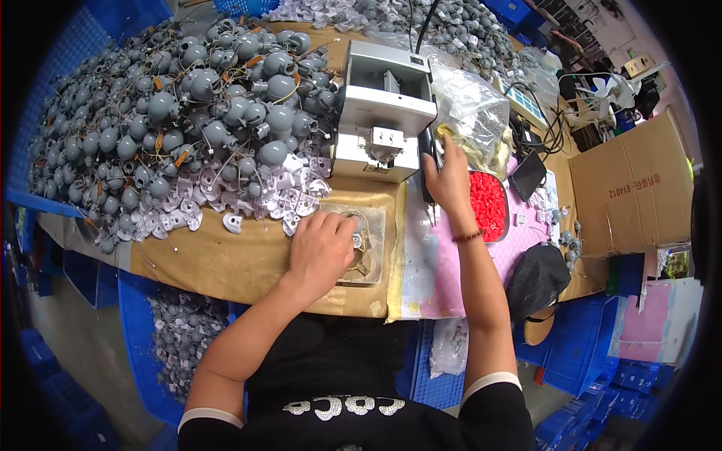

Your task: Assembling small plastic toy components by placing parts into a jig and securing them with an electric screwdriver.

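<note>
My left hand [320,252] is curled over a clear-edged, shallow fixture [374,263] at the table's front. Its fingers and thumb press round a small grey rounded housing [359,224], mostly hidden beneath them. My right hand [449,179] reaches forward, fingers stretched and thumb apart. The thumb lies against a dark, pen-shaped power screwdriver [426,146] whose metal bit points toward me. The fingertips are by a small yellow thing [444,131]; whether they touch it I cannot tell.
Grey ball-shaped housings with wires [203,83] and white plastic parts [233,192] are heaped at left. A grey-and-white machine [383,113] stands ahead of my hands. A tray of red caps [487,203], black cap [538,278] and cardboard box [632,184] lie right. Blue bins [139,338] stand below.
</note>
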The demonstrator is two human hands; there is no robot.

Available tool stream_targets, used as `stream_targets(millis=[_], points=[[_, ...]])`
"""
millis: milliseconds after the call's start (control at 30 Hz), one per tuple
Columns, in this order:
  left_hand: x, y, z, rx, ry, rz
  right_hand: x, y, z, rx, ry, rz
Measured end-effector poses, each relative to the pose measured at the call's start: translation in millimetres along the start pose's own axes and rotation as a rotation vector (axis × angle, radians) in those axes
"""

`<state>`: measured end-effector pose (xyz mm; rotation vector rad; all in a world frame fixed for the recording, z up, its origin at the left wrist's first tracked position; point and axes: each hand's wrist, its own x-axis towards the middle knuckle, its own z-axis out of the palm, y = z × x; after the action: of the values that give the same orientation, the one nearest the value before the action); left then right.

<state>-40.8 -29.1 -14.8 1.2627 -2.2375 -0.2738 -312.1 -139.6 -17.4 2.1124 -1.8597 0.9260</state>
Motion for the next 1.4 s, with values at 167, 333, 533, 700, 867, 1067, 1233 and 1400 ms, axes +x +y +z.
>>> stream_targets(millis=[167, 333, 533, 700, 867, 1067, 1233, 1400], points=[[1, 1, -2, -0.058, 0.001, -0.030, 13, 16, 20, 0.260, -0.289, 0.422], [-3, -3, -4, -0.107, -0.005, -0.060, 20, -54, -51, 0.915, 0.294, 0.342], [0, -1, -6, -0.153, 0.005, -0.052, 59, -104, -82, 1.358, 0.215, -0.066], [-1, -3, 1, -0.123, 0.051, -0.042, 88, -119, -46, 1.284, 0.152, 0.007], [0, -2, -3, -0.130, -0.016, -0.065, 92, -122, -27, 1.221, -0.001, 0.213], [-3, -5, -2, -0.141, 0.052, -0.038, 33, -144, -57, 1.338, -0.166, 0.243], [0, -2, -2, -0.132, 0.032, -0.060, -8, -155, -66, 1.430, -0.180, 0.230], [-2, -4, 0, -0.096, 0.001, -0.087, -18, -156, -58, 1.390, -0.169, 0.179]])
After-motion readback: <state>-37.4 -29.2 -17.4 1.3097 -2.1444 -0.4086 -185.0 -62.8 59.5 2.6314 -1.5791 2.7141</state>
